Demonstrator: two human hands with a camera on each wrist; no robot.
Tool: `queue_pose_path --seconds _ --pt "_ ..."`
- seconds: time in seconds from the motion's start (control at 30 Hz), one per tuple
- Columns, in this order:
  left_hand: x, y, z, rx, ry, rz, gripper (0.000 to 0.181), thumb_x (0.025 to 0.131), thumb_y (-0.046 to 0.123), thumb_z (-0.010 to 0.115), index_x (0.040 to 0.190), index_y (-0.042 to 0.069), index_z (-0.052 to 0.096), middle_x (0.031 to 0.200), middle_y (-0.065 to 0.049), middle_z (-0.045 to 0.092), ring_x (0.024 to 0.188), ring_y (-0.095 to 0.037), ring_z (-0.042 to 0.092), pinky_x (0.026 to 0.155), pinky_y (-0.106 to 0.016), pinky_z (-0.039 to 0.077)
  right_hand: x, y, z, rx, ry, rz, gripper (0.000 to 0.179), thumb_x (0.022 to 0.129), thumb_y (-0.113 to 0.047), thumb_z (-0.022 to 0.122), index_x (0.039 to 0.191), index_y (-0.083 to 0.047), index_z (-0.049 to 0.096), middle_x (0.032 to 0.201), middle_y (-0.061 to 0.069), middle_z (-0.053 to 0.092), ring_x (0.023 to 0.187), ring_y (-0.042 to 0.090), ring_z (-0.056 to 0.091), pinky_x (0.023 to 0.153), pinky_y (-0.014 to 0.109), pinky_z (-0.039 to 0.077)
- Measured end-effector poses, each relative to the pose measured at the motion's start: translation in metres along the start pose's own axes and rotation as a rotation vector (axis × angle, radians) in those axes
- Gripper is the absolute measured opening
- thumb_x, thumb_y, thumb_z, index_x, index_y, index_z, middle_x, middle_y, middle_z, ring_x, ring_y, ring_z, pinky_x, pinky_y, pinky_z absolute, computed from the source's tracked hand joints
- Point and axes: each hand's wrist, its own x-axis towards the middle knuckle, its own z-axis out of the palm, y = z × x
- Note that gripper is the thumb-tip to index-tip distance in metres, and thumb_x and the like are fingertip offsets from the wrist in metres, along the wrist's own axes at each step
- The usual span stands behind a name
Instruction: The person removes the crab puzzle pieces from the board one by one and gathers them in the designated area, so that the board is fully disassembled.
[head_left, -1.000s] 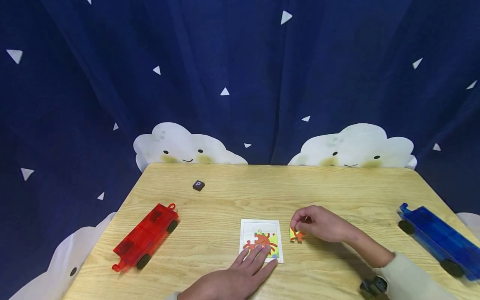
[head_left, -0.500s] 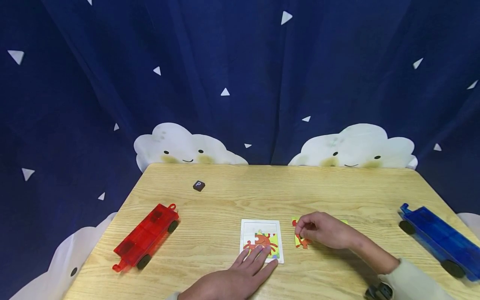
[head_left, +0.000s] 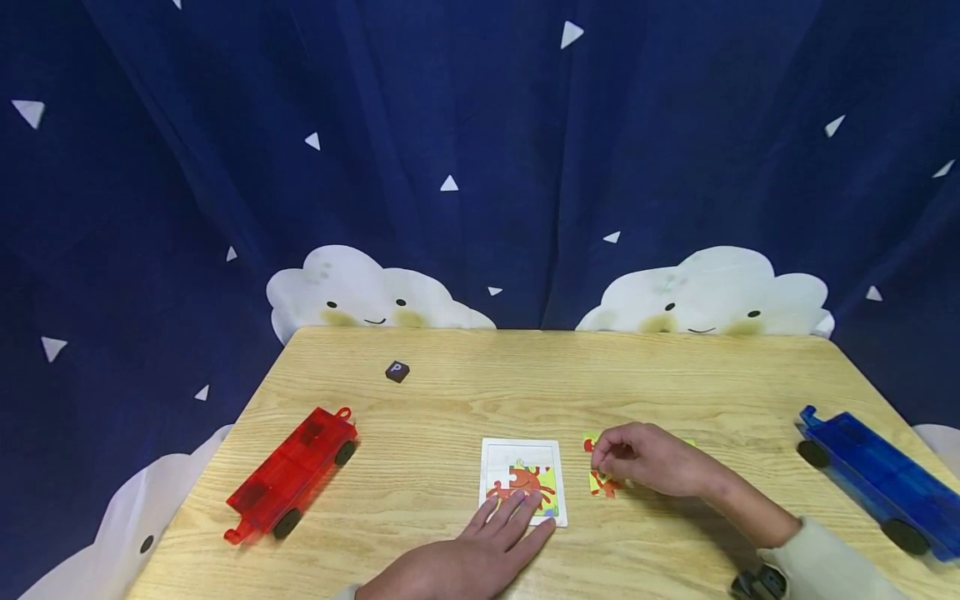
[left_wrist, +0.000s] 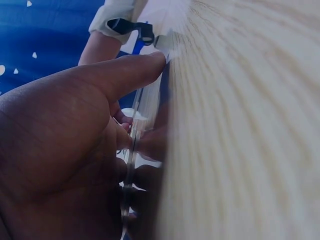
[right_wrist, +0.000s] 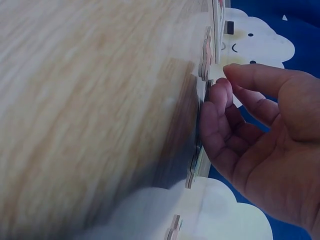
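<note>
Orange and yellow-green puzzle pieces [head_left: 602, 482] lie loose on the wooden table [head_left: 675, 375], just right of the white puzzle tray [head_left: 522, 482]. The right hand [head_left: 647, 458] rests over them with its fingers curled down; in the right wrist view its fingertips [right_wrist: 217, 95] touch the edge of one piece [right_wrist: 201, 150] lying flat on the wood, but whether they actually pinch it cannot be told. Another loose piece [right_wrist: 205, 52] lies just beyond it in that view.

The tray sits near the table's front edge and holds a partly built picture of an orange crab on yellow-green in its lower part. The left hand [head_left: 468, 558] lies flat with straight fingers, its fingertips [head_left: 517, 504] pressing on the tray's lower edge; the left wrist view shows the palm [left_wrist: 65, 150] against the tabletop.

Farther out, a red translucent toy wagon [head_left: 291, 473] stands to the left, a blue one [head_left: 877, 479] at the right edge, and a small dark cube marked P [head_left: 397, 371] lies toward the back. A navy curtain with white triangles and smiling clouds [head_left: 450, 167] hangs behind.
</note>
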Motion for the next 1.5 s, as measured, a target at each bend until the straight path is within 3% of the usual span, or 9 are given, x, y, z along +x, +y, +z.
queue_pose_path --seconds 0.43,0.6,0.87,1.07,1.27,1.5 --pt "0.0 0.001 0.001 0.061 0.026 -0.002 0.1 0.095 0.073 0.049 0.166 0.012 0.014 0.169 -0.019 0.014 0.154 -0.034 0.017 0.12 -0.046 0.023 0.006 -0.007 0.001 0.024 0.012 -0.082 0.008 0.103 -0.009 0.063 0.102 -0.007 0.071 0.089 0.002 0.068 0.075 0.012 0.061 0.067 0.026 0.051" --pt "-0.001 0.0 0.001 0.061 0.022 0.0 0.101 0.095 0.074 0.049 0.166 0.012 0.013 0.169 -0.019 0.014 0.154 -0.034 0.016 0.12 -0.046 0.023 0.016 -0.015 0.008 0.009 0.026 -0.105 0.009 0.102 -0.008 0.063 0.106 -0.007 0.071 0.087 0.002 0.068 0.073 0.011 0.06 0.065 0.025 0.05" --pt "0.001 -0.001 -0.001 -0.041 -0.037 -0.006 0.099 0.096 0.072 0.048 0.167 0.015 0.008 0.171 -0.015 0.007 0.156 -0.028 0.008 0.122 -0.045 0.018 0.037 -0.024 0.026 -0.021 0.01 -0.155 0.014 0.101 -0.003 0.061 0.112 -0.004 0.069 0.084 -0.001 0.066 0.074 0.008 0.058 0.067 0.025 0.05" --pt "0.0 0.0 -0.001 -0.001 -0.04 -0.013 0.098 0.097 0.073 0.046 0.167 0.014 0.009 0.171 -0.015 0.009 0.156 -0.027 0.009 0.122 -0.045 0.019 0.051 -0.031 0.037 -0.034 -0.018 -0.17 0.012 0.099 -0.001 0.063 0.109 -0.005 0.07 0.086 -0.004 0.067 0.075 0.006 0.058 0.069 0.024 0.05" --pt "-0.001 0.0 0.0 0.026 -0.006 0.009 0.096 0.098 0.072 0.044 0.166 0.012 0.012 0.17 -0.017 0.012 0.156 -0.028 0.01 0.121 -0.046 0.02 0.06 -0.036 0.043 -0.068 -0.042 -0.24 0.013 0.097 0.002 0.065 0.107 -0.004 0.07 0.084 -0.008 0.064 0.077 0.005 0.057 0.073 0.025 0.05" --pt "-0.001 0.0 -0.002 -0.021 -0.037 -0.004 0.097 0.097 0.072 0.045 0.167 0.014 0.011 0.171 -0.015 0.01 0.156 -0.028 0.007 0.122 -0.045 0.017 0.064 -0.038 0.048 -0.085 -0.062 -0.194 0.017 0.094 0.001 0.068 0.11 -0.005 0.069 0.084 -0.009 0.061 0.075 0.004 0.056 0.072 0.025 0.05"
